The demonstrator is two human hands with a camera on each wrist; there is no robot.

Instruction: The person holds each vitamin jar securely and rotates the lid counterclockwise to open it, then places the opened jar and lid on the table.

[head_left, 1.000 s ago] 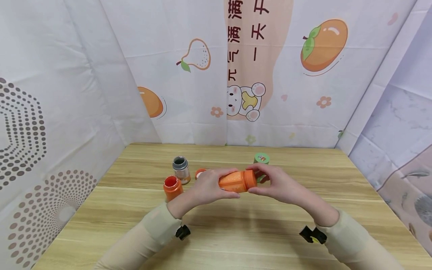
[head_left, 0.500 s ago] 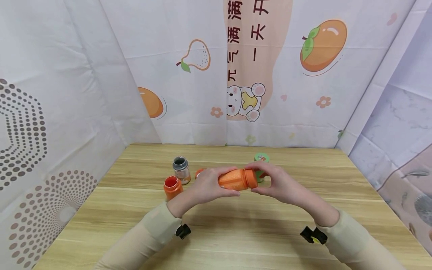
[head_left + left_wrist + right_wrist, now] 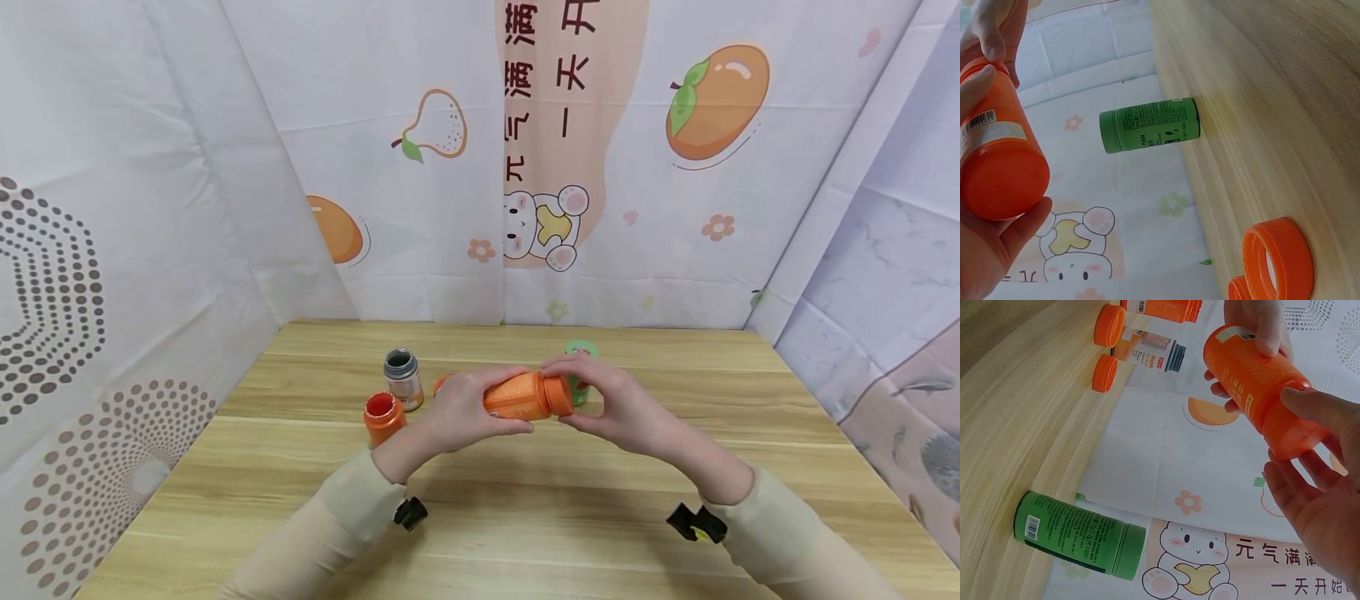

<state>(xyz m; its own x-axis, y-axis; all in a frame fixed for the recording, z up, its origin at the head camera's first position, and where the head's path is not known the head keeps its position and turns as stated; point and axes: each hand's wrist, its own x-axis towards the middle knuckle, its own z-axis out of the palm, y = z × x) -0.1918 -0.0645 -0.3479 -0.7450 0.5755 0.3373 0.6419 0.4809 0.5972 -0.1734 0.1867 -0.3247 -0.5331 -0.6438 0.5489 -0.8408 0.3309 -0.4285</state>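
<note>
Held sideways over the table is an orange bottle (image 3: 513, 398) with a ribbed-neck orange cap (image 3: 558, 395) on its right end. My left hand (image 3: 459, 414) grips the bottle's body, thumb along the near side. Fingers and thumb of my right hand (image 3: 622, 404) pinch the cap from above and below. In the right wrist view the cap (image 3: 1291, 428) sits on the bottle, and my palm is turned toward it. Behind the right hand stands a capped green bottle (image 3: 1150, 125), partly hidden in the head view.
Left of the hands, an open orange bottle (image 3: 382, 415) and an open grey bottle (image 3: 403, 379) stand upright on the wooden table (image 3: 540, 542). Two loose orange caps lie near them, a larger cap (image 3: 1109, 325) and a smaller cap (image 3: 1104, 373). A printed curtain (image 3: 435, 208) hangs behind.
The held bottle has risen slightly and become a little more level. The right hand's fingers have shifted around the cap. The standing bottles have not moved.
</note>
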